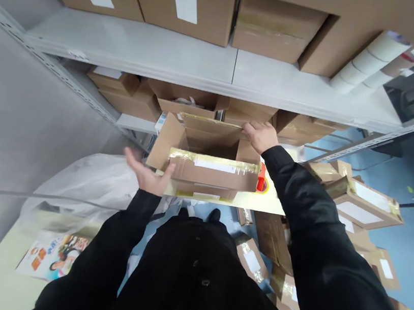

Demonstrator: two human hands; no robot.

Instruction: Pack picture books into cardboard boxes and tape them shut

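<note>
An open cardboard box [214, 175] with yellowish tape along its flaps is in front of me, over a pale table [258, 202]. My right hand [260, 136] grips the far flap at its right corner, fingers closed over the edge. Beside the box's left side is my left hand [150, 174], thumb and fingers spread; I cannot tell whether it touches the cardboard. The box's flaps stand apart and its inside looks dark. Just right of the box lies an orange-red tape dispenser [262, 177] with a roll of yellow tape, partly hidden.
A grey metal shelf [190, 55] holding cartons spans the far side, with white rolls [370, 62] at its right. Taped boxes [367, 203] are piled on the right, others [252, 259] on the floor. At left are plastic wrapping [84, 179] and a printed leaflet [52, 256].
</note>
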